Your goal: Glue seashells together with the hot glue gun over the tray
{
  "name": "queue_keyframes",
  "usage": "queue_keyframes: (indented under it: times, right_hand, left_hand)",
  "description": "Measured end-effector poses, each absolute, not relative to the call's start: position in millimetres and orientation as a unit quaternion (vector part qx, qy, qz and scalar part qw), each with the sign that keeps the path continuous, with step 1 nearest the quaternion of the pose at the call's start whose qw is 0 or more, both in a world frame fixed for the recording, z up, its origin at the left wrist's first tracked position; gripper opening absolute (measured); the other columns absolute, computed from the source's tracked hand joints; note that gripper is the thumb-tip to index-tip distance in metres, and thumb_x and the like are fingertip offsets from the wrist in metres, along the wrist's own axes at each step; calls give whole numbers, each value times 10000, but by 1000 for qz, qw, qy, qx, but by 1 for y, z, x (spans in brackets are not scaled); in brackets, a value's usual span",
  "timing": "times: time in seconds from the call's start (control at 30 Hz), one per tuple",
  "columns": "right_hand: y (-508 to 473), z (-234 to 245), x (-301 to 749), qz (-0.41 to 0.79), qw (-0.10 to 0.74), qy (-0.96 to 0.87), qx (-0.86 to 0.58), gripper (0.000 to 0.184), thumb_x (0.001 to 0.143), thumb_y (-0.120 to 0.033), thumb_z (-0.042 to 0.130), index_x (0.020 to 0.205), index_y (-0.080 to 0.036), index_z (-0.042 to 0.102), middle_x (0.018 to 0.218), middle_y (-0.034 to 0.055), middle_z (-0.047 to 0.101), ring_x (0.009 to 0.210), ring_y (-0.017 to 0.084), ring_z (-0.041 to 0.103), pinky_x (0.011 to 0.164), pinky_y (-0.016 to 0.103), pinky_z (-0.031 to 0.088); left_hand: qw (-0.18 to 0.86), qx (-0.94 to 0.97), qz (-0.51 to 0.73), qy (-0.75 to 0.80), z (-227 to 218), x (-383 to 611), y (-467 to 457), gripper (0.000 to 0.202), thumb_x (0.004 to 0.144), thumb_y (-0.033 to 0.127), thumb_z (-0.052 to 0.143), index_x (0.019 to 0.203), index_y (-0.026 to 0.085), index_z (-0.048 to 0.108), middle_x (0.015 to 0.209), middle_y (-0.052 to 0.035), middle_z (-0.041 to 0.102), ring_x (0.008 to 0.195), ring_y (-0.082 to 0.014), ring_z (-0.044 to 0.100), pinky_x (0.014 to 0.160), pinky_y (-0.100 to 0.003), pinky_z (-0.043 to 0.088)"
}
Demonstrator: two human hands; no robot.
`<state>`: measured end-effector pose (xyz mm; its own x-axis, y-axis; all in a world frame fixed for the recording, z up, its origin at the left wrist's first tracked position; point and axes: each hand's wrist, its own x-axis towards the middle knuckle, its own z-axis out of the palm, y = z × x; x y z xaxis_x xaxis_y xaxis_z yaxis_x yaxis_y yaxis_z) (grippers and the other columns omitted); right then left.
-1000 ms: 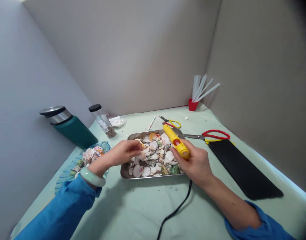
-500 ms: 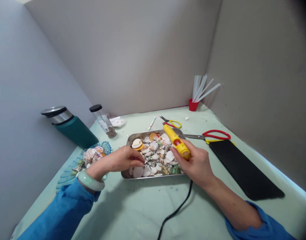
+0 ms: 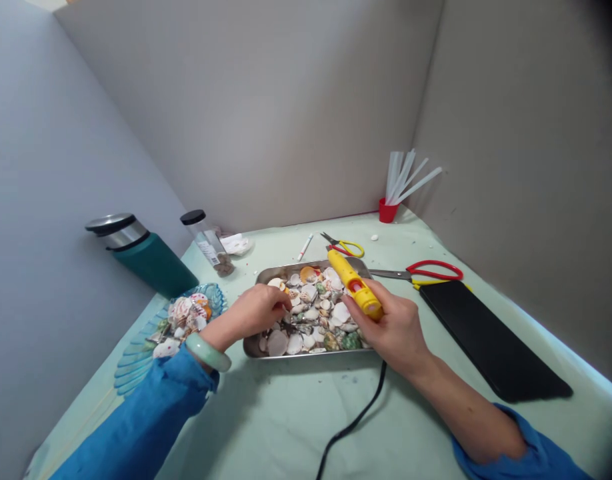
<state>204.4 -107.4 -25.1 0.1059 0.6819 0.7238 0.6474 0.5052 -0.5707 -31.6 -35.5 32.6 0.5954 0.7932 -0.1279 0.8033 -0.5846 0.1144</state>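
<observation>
A steel tray full of seashells sits in the middle of the table. My right hand is wrapped round a yellow glue gun, nozzle pointing away over the tray, its black cord trailing toward me. My left hand reaches into the tray's left side, fingers curled among the shells; what they pinch is hidden. A pale green bangle is on that wrist.
A blue glass dish with shells lies at the left. Behind it are a green flask and a clear bottle. Yellow scissors, red scissors, a black slab and a red cup of glue sticks lie right.
My left hand moved from the tray's near-left corner back up into the shells. The right hand and glue gun stayed put.
</observation>
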Motion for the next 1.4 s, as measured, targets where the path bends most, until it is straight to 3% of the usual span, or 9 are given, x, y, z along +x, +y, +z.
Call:
queue_keyframes:
  times: [0.2,0.4,0.67,1.07,1.27,1.4]
  right_hand:
    - [-107,-26,205,26,549,-670,-499,259,779,-217,624,1037,-199,598,761,-4,655,546,130,571,535,229,444]
    - [-106,-28,206,23,554,-667,-497,267,779,-230,619,1042,-186,601,770,3,661,560,135,587,552,231,459]
    - [-107,-22,203,33,554,-658,-509,239,797,-259,619,1018,-167,615,748,7,667,548,128,582,545,225,457]
    - [-110,-11,200,57,566,-617,-543,203,826,-357,596,891,-168,626,678,8,647,502,118,550,474,218,425]
    - [-109,-14,201,57,565,-617,-545,255,824,-355,601,969,-147,624,680,11,642,502,121,555,483,218,432]
    - [-109,-16,201,57,567,-615,-545,252,819,-346,598,989,-162,622,677,3,641,507,127,561,489,220,441]
  left_hand:
    - [102,911,-37,398,30,-24,-41,198,747,244,618,933,208,676,837,-18,675,714,-147,586,635,-224,407]
    - [71,912,-44,401,20,-18,-41,81,732,183,594,804,192,629,832,-25,660,772,-162,590,687,-236,411]
    - [-1,898,-41,439,20,-17,-43,115,791,218,526,730,183,617,766,-33,656,676,-159,574,594,-255,363]
    - [18,917,-11,399,30,5,-40,187,820,178,487,852,202,670,866,-42,686,800,-174,612,721,-260,424]
    - [-28,920,-55,388,25,27,-33,242,815,178,472,943,193,676,878,-87,671,809,-223,631,656,-290,435]
    - [-42,914,-73,398,20,35,-30,214,815,196,478,907,169,669,863,-117,662,790,-252,639,635,-313,443]
